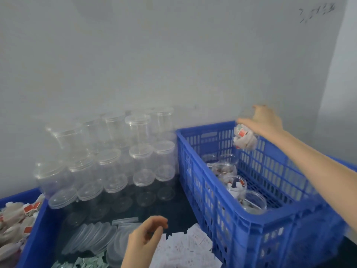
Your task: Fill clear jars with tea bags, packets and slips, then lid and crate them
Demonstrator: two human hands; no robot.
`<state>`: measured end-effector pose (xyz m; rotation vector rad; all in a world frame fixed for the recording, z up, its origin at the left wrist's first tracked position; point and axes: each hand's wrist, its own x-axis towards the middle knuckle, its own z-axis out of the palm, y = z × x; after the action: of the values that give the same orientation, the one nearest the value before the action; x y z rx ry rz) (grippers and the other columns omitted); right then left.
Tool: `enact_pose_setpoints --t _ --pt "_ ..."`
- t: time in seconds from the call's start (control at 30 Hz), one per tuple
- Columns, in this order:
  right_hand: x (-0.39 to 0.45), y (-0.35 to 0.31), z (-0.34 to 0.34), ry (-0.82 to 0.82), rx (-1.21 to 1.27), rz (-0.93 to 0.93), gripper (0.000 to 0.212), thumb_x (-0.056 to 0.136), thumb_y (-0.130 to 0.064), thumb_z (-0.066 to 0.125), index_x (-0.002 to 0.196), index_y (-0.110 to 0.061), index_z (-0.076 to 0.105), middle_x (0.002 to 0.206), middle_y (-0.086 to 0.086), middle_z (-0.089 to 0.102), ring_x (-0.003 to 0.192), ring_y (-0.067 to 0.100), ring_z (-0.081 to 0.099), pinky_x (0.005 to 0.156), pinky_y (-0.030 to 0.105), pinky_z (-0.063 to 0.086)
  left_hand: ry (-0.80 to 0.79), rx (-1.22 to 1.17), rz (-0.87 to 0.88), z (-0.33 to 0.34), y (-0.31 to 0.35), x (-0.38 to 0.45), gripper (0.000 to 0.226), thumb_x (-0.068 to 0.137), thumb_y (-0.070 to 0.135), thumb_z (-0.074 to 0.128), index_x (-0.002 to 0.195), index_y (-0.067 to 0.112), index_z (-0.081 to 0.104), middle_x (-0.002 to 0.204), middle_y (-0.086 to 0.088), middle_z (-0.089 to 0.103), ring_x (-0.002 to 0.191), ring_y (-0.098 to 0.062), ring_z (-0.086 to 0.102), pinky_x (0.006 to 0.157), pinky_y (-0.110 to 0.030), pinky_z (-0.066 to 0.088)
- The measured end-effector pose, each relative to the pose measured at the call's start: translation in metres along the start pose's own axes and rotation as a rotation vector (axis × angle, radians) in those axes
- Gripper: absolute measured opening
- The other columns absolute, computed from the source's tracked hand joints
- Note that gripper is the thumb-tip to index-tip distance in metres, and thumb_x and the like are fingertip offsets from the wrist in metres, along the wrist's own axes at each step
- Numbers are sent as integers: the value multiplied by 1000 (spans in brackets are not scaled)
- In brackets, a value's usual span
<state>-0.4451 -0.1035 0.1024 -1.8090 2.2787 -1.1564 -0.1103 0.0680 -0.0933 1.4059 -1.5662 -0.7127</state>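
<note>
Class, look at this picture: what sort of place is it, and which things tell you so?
Probably a small hand-packing workroom: stacked empty clear jars, a blue crate of filled jars, and a bin of tea bags.

Pale grey wall [135, 55] fills the view from nine to three o'clock; dark scribbles [316, 14] at one o'clock; dark tabletop [173, 209] at six o'clock; soft, even light.

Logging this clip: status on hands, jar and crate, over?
Right hand grips filled jar by its top, above the blue crate. Left hand loosely curled, holding nothing, over paper slips. Filled jars already line the crate's left side.
</note>
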Motion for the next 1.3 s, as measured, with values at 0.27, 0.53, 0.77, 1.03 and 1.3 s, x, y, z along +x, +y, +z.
enact_pose_setpoints --t 0.27,0.53,0.77,1.03,1.3 --pt "36 69 61 -264 -97 75 39 79 -35 76 84 -1 58 88 14 57 68 21 49 54 33 34 -42 73 -5 2 -18 15 41 88 4 58 90 45 62 79 14 71 75 -4 65 67 -14 48" --pt "22 85 113 -550 -551 -50 57 83 -56 68 115 -9 60 118 7 64 104 23 62 76 29 49 -36 60 -33 5 -33 34 44 87 2 57 88 45 63 78 14 72 80 -2 67 75 -14 52" --pt "4 109 144 -724 -442 41 85 98 -54 47 151 5 17 152 17 39 134 28 46 108 32 40 -47 43 -63 4 -46 38 39 86 -1 56 76 34 69 76 11 72 74 -1 65 68 -10 47" --pt "10 114 143 -848 -457 -2 96 93 -31 66 155 -1 -1 164 15 10 149 28 22 116 30 25 -67 46 -76 2 -47 40 26 88 0 56 85 22 68 77 13 72 75 0 64 67 -9 45" --pt "4 121 146 -885 -704 -107 110 86 -14 72 156 -8 -12 165 13 -3 151 27 16 117 30 30 -109 41 -118 4 -44 36 26 89 4 55 85 26 68 81 14 72 80 2 65 70 -9 46"
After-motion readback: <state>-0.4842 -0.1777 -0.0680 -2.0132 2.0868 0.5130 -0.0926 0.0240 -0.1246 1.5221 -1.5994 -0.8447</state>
